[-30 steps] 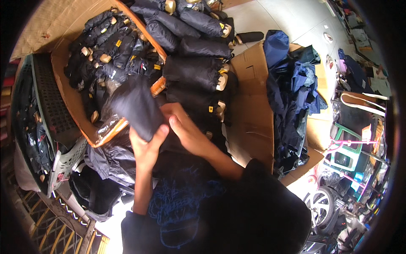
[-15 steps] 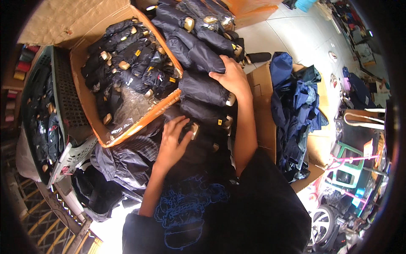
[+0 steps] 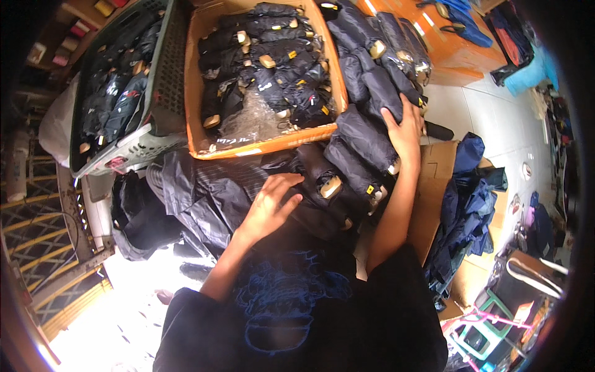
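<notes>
Several black folded umbrellas with beige handle ends lie piled in front of me. My right hand [image 3: 406, 135] is wrapped round the near end of one folded umbrella [image 3: 379, 90], its thumb on the near side. Just below that hand lie two more umbrellas, a plump one [image 3: 369, 141] and another with a small yellow tag [image 3: 352, 167]. My left hand [image 3: 273, 206] is open, fingers stretched and thumb apart, beside an umbrella with a beige handle [image 3: 317, 170]. Black cloth lies under the left hand.
An orange-edged cardboard box [image 3: 266, 150] full of black umbrellas stands ahead. Left of it is a dark perforated basket [image 3: 168, 93] of more. At right, a cardboard box [image 3: 434, 180] holds dark blue fabric [image 3: 474, 204]. Crumpled black cloth [image 3: 198, 198] lies at left.
The view has turned, so boxes and pile sit differently in it. My left hand has come slightly away from the beige-handled umbrella. My right hand stays on the upper pile.
</notes>
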The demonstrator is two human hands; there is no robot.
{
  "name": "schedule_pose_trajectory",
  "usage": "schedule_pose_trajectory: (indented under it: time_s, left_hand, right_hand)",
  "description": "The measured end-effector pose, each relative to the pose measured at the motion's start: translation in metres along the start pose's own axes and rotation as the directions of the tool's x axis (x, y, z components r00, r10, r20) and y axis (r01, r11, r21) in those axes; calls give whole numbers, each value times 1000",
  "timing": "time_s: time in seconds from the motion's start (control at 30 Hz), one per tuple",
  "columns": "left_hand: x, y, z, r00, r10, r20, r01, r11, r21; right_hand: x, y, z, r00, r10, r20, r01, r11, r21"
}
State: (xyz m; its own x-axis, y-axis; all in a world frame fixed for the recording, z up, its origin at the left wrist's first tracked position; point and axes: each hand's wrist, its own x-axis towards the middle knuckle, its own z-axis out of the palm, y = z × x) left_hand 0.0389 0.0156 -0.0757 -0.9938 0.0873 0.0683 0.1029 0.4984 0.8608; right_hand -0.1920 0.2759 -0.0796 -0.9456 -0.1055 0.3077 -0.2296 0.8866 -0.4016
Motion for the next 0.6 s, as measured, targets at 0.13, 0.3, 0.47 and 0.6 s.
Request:
schedule_pose_trajectory:
  time_s: [0.13, 0.3, 0.47, 0.6]
  left_hand:
    - [-5, -8, -26, 993, -31, -115, 36, 999, 41]
    - [6, -41, -69, 943, -60, -328, 102, 988, 113]
    - [70, -134, -126, 923, 55, -381, 190, 796, 575]
    - [111, -170, -123, 901, -199, -385, 418, 632, 653]
  right_hand:
    - [-4, -2, -3, 1000, 14, 10, -14, 1000, 8]
    - [-6, -8, -11, 999, -24, -31, 25, 999, 29]
    - [-9, -31, -13, 995, -47, -85, 51, 998, 46]
    - [-20, -49, -19, 990, -65, -122, 79, 990, 115]
